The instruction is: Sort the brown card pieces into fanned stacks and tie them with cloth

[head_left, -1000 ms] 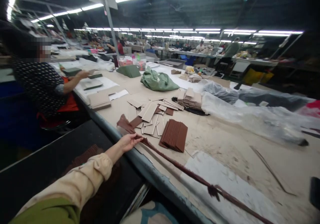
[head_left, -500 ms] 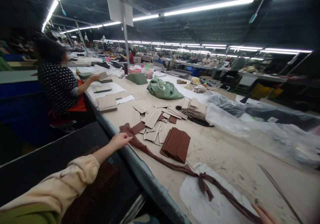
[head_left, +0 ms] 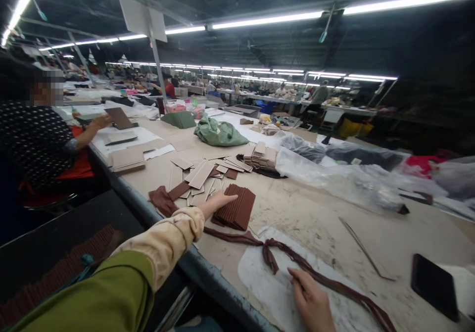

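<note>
My left hand reaches over the near left side of a fanned stack of brown panels, fingers stretched forward; contact is hard to make out. A long brown fabric strip, knotted near its middle, runs along the table, partly behind my left forearm. Its bunched end lies by the table edge. My right hand hovers low beside the knot over a white sheet, fingers loosely bent with nothing visible in them. Beyond the stack, loose beige boards lie in a scattered pile.
A green cloth bundle, a stack of beige pieces and clear plastic sheeting lie farther back. To the right are a thin metal rod and a black phone-like slab. A co-worker sits at left, holding a brown panel.
My left hand has left the strip's bunched end and moved right to the brown stack. My right hand has come farther into view, beside the knot. The view has turned right.
</note>
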Action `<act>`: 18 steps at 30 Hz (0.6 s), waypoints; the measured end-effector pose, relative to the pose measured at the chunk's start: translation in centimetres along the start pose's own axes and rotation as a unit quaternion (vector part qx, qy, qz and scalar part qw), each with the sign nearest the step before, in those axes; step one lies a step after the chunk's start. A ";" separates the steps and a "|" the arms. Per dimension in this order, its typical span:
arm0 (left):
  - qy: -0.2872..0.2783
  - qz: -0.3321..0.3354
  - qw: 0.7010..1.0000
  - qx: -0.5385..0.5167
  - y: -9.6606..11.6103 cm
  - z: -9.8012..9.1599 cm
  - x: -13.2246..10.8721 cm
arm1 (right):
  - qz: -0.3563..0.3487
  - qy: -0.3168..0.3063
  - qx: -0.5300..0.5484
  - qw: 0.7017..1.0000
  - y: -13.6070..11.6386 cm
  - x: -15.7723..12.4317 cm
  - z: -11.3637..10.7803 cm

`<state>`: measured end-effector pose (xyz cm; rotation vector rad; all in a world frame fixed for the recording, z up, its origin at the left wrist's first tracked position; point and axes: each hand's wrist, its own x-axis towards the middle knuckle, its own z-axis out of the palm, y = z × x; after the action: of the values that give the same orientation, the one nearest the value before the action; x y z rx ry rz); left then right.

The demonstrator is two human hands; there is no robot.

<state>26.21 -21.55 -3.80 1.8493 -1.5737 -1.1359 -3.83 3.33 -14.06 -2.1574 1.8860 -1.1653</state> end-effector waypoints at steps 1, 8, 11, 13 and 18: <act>0.009 0.001 1.000 0.025 0.5 0.5 0.4 | 0.006 -0.006 0.009 1.000 -0.2 0.1 -0.2; 0.031 0.048 0.979 0.198 2.9 4.0 1.3 | 0.026 -0.032 0.052 0.998 -2.3 2.0 -1.4; 0.027 0.080 0.964 0.254 3.9 6.1 1.0 | 0.025 -0.069 0.059 0.996 -3.5 2.4 -1.9; 0.016 0.093 0.958 0.271 4.6 7.3 1.0 | 0.030 -0.090 0.058 0.994 -4.1 2.5 -2.3; 0.001 0.092 0.966 0.242 5.8 7.9 1.1 | 0.050 -0.098 0.040 0.993 -4.3 2.1 -3.7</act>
<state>16.37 -22.74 -3.99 1.9299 -2.1143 -0.7052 -2.34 4.12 -8.26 -2.0264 1.8097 -0.9550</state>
